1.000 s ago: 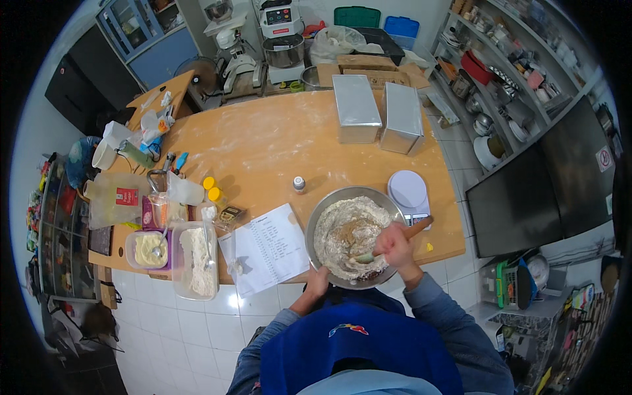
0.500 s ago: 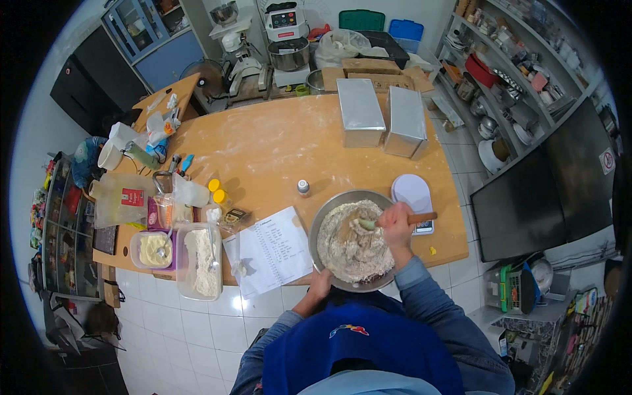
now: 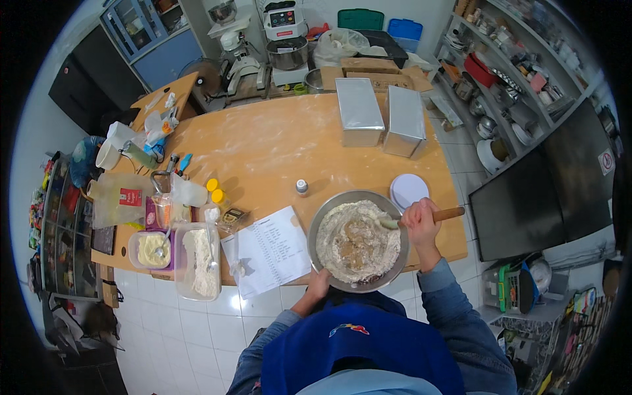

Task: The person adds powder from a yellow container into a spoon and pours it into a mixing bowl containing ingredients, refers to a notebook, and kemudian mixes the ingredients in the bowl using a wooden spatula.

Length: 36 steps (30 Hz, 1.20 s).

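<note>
A large metal mixing bowl (image 3: 403,263) stands at the table's front edge, holding a floury mixture (image 3: 342,240) with a wetter tan patch in its middle. My left hand (image 3: 318,284) grips the bowl's near-left rim. In my right hand (image 3: 422,222), above the bowl's right side, is a spatula (image 3: 449,214) with a wooden handle and a pale green head. The head dips toward the right part of the mixture. Just beyond my right hand lies a kitchen scale (image 3: 409,189) with a round white top, its front partly hidden by the hand.
Left of the bowl are written sheets (image 3: 273,247), a tub of flour (image 3: 199,263) and a tub of yellow spread (image 3: 153,250). A small bottle (image 3: 301,187) stands behind the bowl. Two metal loaf tins (image 3: 361,112) are at the back right. Yellow-capped jars (image 3: 219,196) stand left.
My right hand has moved right and toward me, drawing the spatula from the middle of the mixture to the bowl's right side. My left hand stays on the rim.
</note>
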Each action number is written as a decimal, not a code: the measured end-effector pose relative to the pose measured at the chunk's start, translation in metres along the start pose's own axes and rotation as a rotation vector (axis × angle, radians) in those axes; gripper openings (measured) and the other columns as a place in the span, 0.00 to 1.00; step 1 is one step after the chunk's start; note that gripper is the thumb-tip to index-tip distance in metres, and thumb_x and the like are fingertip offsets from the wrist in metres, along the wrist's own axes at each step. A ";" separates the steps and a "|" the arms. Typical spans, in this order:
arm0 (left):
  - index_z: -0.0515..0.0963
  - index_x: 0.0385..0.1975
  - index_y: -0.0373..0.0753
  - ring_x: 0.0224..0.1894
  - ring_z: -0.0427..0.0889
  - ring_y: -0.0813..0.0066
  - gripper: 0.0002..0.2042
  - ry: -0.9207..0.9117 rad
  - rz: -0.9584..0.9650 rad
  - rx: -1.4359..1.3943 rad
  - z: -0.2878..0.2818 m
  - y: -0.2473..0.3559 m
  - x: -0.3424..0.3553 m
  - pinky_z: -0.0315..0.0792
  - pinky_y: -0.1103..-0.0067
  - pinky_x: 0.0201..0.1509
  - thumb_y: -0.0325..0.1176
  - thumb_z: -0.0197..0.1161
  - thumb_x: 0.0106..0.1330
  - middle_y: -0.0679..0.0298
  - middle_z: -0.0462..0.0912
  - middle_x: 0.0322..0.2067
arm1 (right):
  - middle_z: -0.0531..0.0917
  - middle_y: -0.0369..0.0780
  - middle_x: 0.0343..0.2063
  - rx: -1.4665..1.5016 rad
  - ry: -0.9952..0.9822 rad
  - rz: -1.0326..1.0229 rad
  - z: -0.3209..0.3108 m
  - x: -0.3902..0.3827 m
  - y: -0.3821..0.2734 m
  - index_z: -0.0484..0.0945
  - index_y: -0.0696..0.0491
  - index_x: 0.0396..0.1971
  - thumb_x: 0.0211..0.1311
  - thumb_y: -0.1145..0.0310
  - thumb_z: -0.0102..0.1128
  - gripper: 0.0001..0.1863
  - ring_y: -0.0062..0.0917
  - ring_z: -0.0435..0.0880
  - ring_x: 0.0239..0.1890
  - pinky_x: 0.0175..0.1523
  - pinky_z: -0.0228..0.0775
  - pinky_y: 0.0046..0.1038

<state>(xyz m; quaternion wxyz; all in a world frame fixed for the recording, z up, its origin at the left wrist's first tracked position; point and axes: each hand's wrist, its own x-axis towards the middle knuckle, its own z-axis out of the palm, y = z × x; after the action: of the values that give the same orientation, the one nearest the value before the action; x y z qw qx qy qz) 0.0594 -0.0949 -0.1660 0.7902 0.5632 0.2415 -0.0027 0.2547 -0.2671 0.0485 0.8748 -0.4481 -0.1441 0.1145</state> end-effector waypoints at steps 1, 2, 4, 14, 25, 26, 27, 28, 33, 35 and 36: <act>0.56 0.50 0.28 0.47 0.66 0.61 0.27 -0.037 -0.025 0.077 0.005 0.008 0.000 0.60 0.75 0.52 0.27 0.45 0.46 0.53 0.67 0.46 | 0.56 0.32 0.07 -0.081 0.100 -0.055 -0.007 0.004 0.005 0.57 0.51 0.12 0.61 0.67 0.40 0.16 0.17 0.54 0.09 0.15 0.47 0.21; 0.55 0.50 0.28 0.47 0.66 0.61 0.27 -0.049 -0.036 0.117 0.005 0.009 0.000 0.60 0.75 0.52 0.27 0.45 0.46 0.53 0.66 0.46 | 0.55 0.33 0.06 -0.154 0.190 -0.103 -0.010 0.006 0.012 0.55 0.51 0.10 0.61 0.67 0.36 0.18 0.18 0.53 0.08 0.14 0.47 0.22; 0.55 0.51 0.29 0.47 0.66 0.62 0.27 -0.039 -0.050 0.079 0.003 0.004 0.002 0.60 0.75 0.51 0.27 0.45 0.46 0.53 0.66 0.46 | 0.55 0.32 0.06 -0.106 0.219 -0.107 -0.010 0.001 0.037 0.55 0.51 0.11 0.61 0.67 0.37 0.18 0.18 0.53 0.09 0.14 0.47 0.22; 0.55 0.51 0.29 0.47 0.66 0.62 0.27 -0.060 -0.010 0.153 0.004 0.019 -0.003 0.61 0.75 0.51 0.26 0.45 0.46 0.54 0.66 0.45 | 0.57 0.32 0.07 -0.014 -0.045 0.059 0.022 -0.026 0.020 0.55 0.51 0.11 0.60 0.69 0.40 0.17 0.17 0.54 0.10 0.16 0.48 0.21; 0.54 0.51 0.31 0.47 0.66 0.63 0.27 -0.012 -0.033 -0.060 0.015 0.033 -0.006 0.61 0.75 0.51 0.25 0.46 0.47 0.54 0.66 0.46 | 0.57 0.32 0.08 -0.012 0.090 -0.029 0.010 -0.012 0.069 0.57 0.52 0.13 0.60 0.69 0.41 0.16 0.16 0.55 0.10 0.16 0.48 0.20; 0.55 0.51 0.31 0.47 0.67 0.63 0.26 -0.026 -0.053 -0.030 0.014 0.035 -0.006 0.61 0.75 0.51 0.25 0.46 0.47 0.54 0.66 0.46 | 0.57 0.32 0.08 -0.014 0.093 -0.028 0.012 -0.020 0.070 0.57 0.52 0.13 0.60 0.69 0.41 0.16 0.16 0.55 0.10 0.16 0.48 0.20; 0.55 0.51 0.31 0.47 0.67 0.63 0.26 -0.029 -0.056 -0.030 0.013 0.036 -0.009 0.61 0.75 0.51 0.25 0.46 0.47 0.54 0.66 0.46 | 0.58 0.32 0.08 0.058 0.013 0.057 0.012 -0.028 0.069 0.57 0.52 0.13 0.60 0.69 0.41 0.16 0.16 0.56 0.10 0.16 0.48 0.20; 0.55 0.51 0.31 0.47 0.67 0.63 0.26 -0.069 0.058 0.070 0.014 0.043 -0.012 0.61 0.74 0.51 0.26 0.46 0.47 0.54 0.66 0.46 | 0.59 0.33 0.08 0.132 -0.073 0.138 0.015 -0.029 0.064 0.57 0.52 0.12 0.60 0.69 0.41 0.16 0.16 0.56 0.10 0.16 0.48 0.20; 0.55 0.51 0.31 0.48 0.66 0.62 0.26 -0.090 0.197 0.227 0.008 0.034 -0.009 0.61 0.74 0.51 0.26 0.46 0.47 0.54 0.67 0.46 | 0.59 0.33 0.08 0.090 -0.211 0.151 0.026 -0.010 0.019 0.57 0.53 0.12 0.60 0.70 0.40 0.16 0.17 0.56 0.10 0.16 0.47 0.21; 0.55 0.51 0.31 0.48 0.66 0.62 0.27 -0.050 -0.027 -0.036 0.011 0.036 -0.007 0.61 0.74 0.51 0.25 0.46 0.46 0.54 0.67 0.46 | 0.59 0.33 0.08 0.051 -0.234 0.079 0.028 0.008 0.011 0.57 0.52 0.12 0.60 0.70 0.40 0.16 0.17 0.55 0.09 0.15 0.47 0.21; 0.55 0.51 0.31 0.48 0.66 0.62 0.27 -0.048 -0.026 -0.034 0.011 0.036 -0.007 0.61 0.74 0.51 0.25 0.46 0.46 0.54 0.67 0.46 | 0.59 0.33 0.07 0.059 -0.251 0.031 0.030 0.017 0.009 0.57 0.53 0.12 0.60 0.71 0.40 0.16 0.17 0.56 0.09 0.15 0.47 0.21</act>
<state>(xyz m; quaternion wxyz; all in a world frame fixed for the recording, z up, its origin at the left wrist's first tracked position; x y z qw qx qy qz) 0.0671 -0.0931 -0.1287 0.8052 0.5462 0.2298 -0.0225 0.2589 -0.2337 0.0606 0.8607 -0.4067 -0.2423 0.1875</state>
